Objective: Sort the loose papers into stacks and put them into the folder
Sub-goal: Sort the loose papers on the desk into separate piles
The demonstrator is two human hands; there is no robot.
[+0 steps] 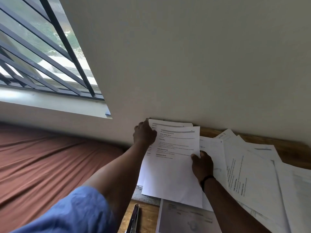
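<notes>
Left hand (144, 133) gripping the printed stack (170, 167) at its far-left corner; right hand (202, 165) apparently pinching its right edge, loose sheets (249, 172) just right.

Count: 2 hands in view, left hand (144, 134) and right hand (202, 163). 1 stack of printed sheets (173, 158) between them, sheet count unreadable. 1 loose spread of papers (249, 165) to the right, at least 5 overlapping. 1 grey-printed page (186, 217) near. 1 metal clip (134, 217) near-left. 1 tabletop (292, 148), 1 bed (50, 165), 1 barred window (42, 56).
</notes>
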